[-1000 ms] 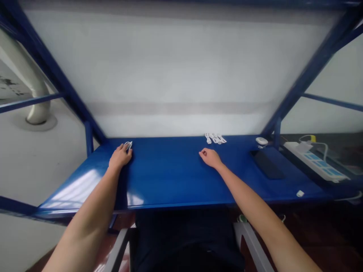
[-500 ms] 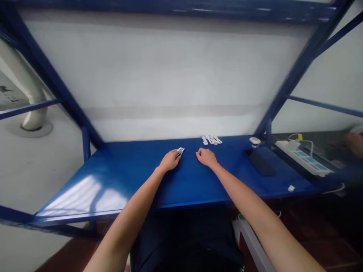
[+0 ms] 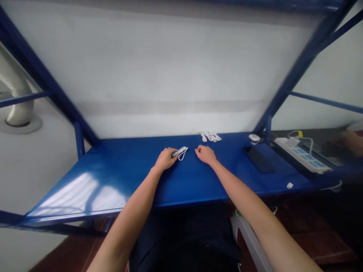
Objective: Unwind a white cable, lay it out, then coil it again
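My left hand (image 3: 166, 159) is closed on a folded white cable (image 3: 181, 152), whose looped end sticks out to the right past the fingertips. To its right, my right hand (image 3: 205, 153) lies low over the blue table (image 3: 136, 177) with its fingers curled in. Whatever those fingers hold, if anything, is hidden. Just beyond my right hand, several bundled white cables (image 3: 210, 136) lie in a row by the table's back edge.
On the right lie a black phone (image 3: 258, 160), a round white case (image 3: 254, 138) and a small white piece (image 3: 289, 185). A white power strip (image 3: 304, 155) with a plugged-in charger is farther right. Another person's hand (image 3: 353, 141) is blurred at the right edge.
My left hand has shifted slightly left, and more of the looped cable shows beyond its fingers. My right hand keeps nearly the same place and curled shape. The view has tilted a little.
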{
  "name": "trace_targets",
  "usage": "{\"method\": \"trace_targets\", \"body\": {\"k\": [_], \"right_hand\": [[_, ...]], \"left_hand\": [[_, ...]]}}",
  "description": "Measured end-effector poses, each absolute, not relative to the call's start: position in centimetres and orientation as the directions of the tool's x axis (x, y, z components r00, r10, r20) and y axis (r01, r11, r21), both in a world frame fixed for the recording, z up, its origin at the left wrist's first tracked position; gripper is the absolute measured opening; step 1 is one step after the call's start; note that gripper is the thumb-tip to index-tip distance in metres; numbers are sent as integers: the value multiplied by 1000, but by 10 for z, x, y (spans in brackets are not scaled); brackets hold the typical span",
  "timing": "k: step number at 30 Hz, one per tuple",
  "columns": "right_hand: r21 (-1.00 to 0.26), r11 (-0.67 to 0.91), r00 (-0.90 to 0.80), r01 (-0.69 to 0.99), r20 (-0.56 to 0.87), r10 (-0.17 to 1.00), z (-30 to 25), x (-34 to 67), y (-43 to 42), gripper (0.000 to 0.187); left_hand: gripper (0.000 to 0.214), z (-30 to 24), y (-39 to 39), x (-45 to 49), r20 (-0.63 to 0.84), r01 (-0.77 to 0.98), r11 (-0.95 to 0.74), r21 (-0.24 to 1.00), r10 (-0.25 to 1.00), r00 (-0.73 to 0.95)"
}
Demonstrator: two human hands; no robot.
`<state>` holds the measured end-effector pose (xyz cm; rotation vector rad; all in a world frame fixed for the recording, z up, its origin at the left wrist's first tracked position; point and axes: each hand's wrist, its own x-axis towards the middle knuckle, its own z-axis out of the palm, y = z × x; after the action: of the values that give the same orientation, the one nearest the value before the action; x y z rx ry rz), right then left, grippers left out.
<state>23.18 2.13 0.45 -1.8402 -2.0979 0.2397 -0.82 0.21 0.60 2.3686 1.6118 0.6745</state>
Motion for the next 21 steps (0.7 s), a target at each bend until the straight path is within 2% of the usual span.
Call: {"method": "trace_targets", "body": {"k": [5, 11, 21], "right_hand": [[-339, 147, -102, 929, 149, 984, 2, 232, 22, 24], [-337, 154, -102, 929, 167, 981, -1, 233, 23, 25], [-321, 153, -106, 935, 161, 981, 0, 232, 22, 25]], "left_hand": [[27, 8, 0, -6, 231, 881, -306, 361, 945, 233], [26, 9, 2, -8, 185, 859, -157, 487, 980, 75], [36, 9, 7, -9, 153, 782, -222, 583, 975, 162]]}}
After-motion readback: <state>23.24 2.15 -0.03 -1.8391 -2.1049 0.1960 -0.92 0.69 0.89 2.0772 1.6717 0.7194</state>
